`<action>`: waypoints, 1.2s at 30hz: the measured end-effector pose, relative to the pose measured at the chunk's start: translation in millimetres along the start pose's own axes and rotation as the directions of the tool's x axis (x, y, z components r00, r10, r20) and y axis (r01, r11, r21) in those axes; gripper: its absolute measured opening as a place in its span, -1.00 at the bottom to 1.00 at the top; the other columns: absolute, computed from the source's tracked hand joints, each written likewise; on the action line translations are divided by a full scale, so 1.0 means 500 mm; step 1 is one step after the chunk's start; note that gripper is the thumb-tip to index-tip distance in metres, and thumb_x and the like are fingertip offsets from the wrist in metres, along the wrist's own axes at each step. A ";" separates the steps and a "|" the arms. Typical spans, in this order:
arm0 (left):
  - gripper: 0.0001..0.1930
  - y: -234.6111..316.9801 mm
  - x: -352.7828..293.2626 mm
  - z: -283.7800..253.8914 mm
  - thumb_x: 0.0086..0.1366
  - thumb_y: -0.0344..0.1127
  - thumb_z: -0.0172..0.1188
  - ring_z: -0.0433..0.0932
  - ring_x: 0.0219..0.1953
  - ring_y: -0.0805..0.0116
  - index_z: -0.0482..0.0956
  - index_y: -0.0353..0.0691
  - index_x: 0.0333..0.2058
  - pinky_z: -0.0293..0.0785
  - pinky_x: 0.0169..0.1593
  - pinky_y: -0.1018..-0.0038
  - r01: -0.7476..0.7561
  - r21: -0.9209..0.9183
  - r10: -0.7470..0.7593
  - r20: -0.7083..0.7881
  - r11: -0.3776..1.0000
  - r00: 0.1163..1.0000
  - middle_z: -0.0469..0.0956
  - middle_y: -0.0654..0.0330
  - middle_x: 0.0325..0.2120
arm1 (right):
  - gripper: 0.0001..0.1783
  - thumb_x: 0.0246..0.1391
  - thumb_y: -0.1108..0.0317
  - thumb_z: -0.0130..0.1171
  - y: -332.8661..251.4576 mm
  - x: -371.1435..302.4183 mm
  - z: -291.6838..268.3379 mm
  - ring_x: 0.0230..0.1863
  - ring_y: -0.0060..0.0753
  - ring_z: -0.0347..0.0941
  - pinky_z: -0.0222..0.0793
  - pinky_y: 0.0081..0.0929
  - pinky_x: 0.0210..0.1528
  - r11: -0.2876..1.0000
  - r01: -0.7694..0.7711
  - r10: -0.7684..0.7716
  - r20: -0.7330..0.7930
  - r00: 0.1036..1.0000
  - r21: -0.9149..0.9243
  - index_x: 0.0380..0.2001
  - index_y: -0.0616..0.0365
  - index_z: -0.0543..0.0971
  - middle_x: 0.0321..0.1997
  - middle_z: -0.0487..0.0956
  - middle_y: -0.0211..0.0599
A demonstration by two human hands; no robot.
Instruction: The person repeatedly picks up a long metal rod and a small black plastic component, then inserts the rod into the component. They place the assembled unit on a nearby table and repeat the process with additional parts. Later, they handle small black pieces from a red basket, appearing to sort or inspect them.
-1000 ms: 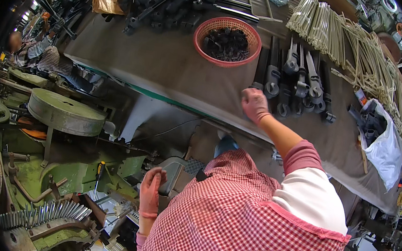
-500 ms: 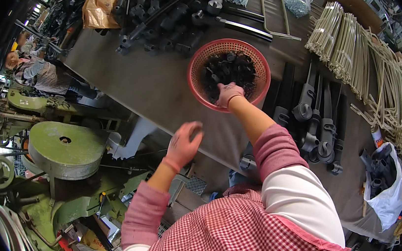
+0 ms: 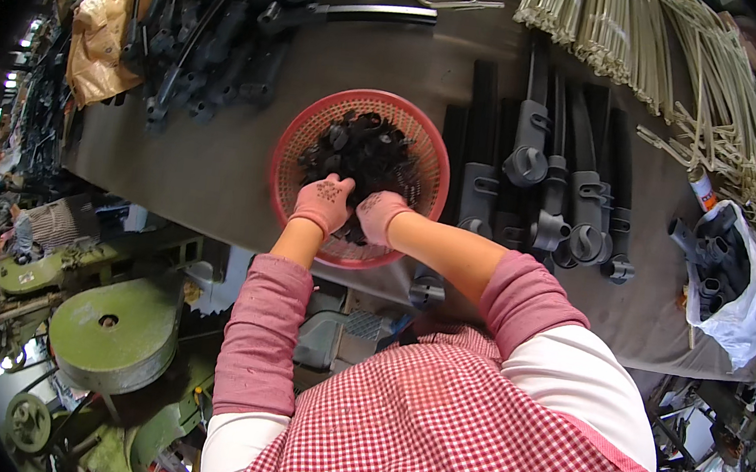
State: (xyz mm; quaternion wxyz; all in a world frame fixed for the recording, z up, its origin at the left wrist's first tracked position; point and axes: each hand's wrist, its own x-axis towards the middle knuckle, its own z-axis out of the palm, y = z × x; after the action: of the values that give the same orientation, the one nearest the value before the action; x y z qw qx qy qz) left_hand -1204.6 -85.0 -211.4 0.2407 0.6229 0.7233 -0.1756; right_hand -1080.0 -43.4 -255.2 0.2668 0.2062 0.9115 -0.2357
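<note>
A round red plastic basket [image 3: 444,155] on the table holds a heap of small black plastic parts [image 3: 364,151]. Both hands, in pink gloves, reach in over its near side. My left hand [image 3: 325,202] is at the near left of the heap, its fingers bent down among the parts. Close beside it, my right hand [image 3: 380,216] has its fingers curled in toward the left one. Both sets of fingertips are hidden against the dark parts, so what they hold cannot be made out.
Right of the basket lie black tubes with grey joints [image 3: 528,150]. Bundled metal rods [image 3: 607,29] fill the far right, and a white bag of black pieces [image 3: 731,314] sits near the right edge. More black tubes [image 3: 203,48] are piled far left. A green machine [image 3: 114,327] stands left.
My left hand has moved from beyond the table's near edge into the basket. My right hand has drawn back toward the basket's near side. The whole view has shifted.
</note>
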 end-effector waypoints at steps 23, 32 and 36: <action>-0.67 -0.040 -0.142 -0.012 0.14 -0.52 0.03 0.59 -0.45 0.33 0.30 -0.20 -0.08 0.56 -0.48 0.43 -0.120 -0.946 -0.333 -0.013 -0.300 0.943 0.52 0.14 -0.40 | -0.75 0.29 0.40 0.09 0.008 -0.150 -0.032 -0.05 -0.21 0.59 0.58 -0.32 -0.04 -0.682 0.208 -0.033 -0.314 0.949 0.701 0.00 0.16 0.48 -0.06 0.60 -0.10; -0.82 -0.015 -0.202 -0.032 0.44 -0.36 0.05 0.67 -0.20 0.25 0.52 -0.16 -0.05 0.70 -0.16 0.21 -0.159 -0.844 -0.249 -0.031 -0.512 0.968 0.62 0.17 -0.19 | -0.78 0.34 0.42 0.00 -0.033 -0.167 -0.070 -0.09 -0.18 0.57 0.58 -0.30 0.00 -0.849 0.155 -0.068 -0.396 0.916 0.504 -0.02 0.24 0.48 -0.05 0.57 -0.11; -0.81 0.015 -0.240 -0.055 0.43 -0.34 0.09 0.65 -0.18 0.27 0.51 -0.18 -0.04 0.70 -0.13 0.18 -0.195 -0.797 -0.142 -0.138 -0.571 0.980 0.60 0.16 -0.17 | -0.82 0.32 0.43 0.07 -0.054 -0.179 -0.080 -0.14 -0.21 0.56 0.58 -0.36 -0.02 -0.929 0.122 -0.044 -0.431 0.901 0.350 -0.06 0.21 0.49 -0.11 0.57 -0.21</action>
State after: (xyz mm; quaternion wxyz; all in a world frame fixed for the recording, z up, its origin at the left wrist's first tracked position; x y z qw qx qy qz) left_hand -1187.8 -166.6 -120.1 0.5972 0.1069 0.4880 0.6275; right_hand -1040.1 -65.5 -164.6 -0.2177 0.0971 -0.0036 -0.9712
